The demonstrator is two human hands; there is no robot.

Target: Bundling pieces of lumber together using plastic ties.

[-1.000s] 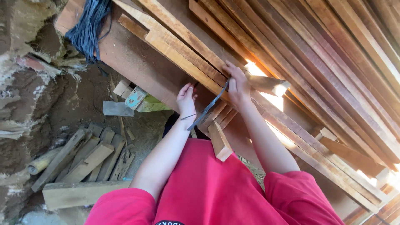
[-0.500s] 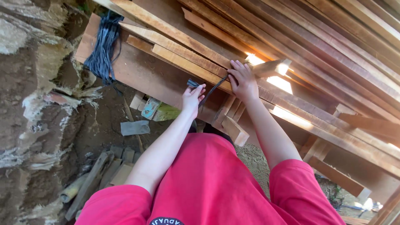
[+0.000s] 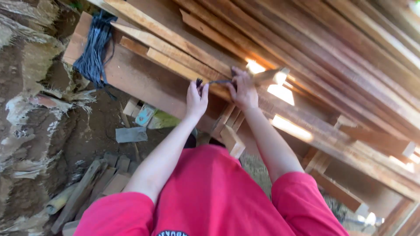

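Observation:
A thin dark strap (image 3: 217, 81) is stretched taut between my two hands, across long wooden slats (image 3: 175, 65) lying on a bench. My left hand (image 3: 197, 98) grips one end of the strap, its tip sticking up above the fist. My right hand (image 3: 243, 89) pinches the other end against the slats, beside a sunlit slat end (image 3: 271, 76). A short wooden block (image 3: 231, 140) pokes out below the bench, between my forearms. My red sleeves fill the bottom of the view.
A bundle of dark straps (image 3: 92, 50) hangs over the bench's left end. Many long planks (image 3: 341, 57) are stacked to the right. Offcuts (image 3: 94, 183) and a grey flat piece (image 3: 131, 134) lie on the dirt floor at left.
The strap, hanging slack a second ago, is now pulled tight and level. My left hand rose and closed on its end; my right hand stayed on the slats. The view shifted slightly.

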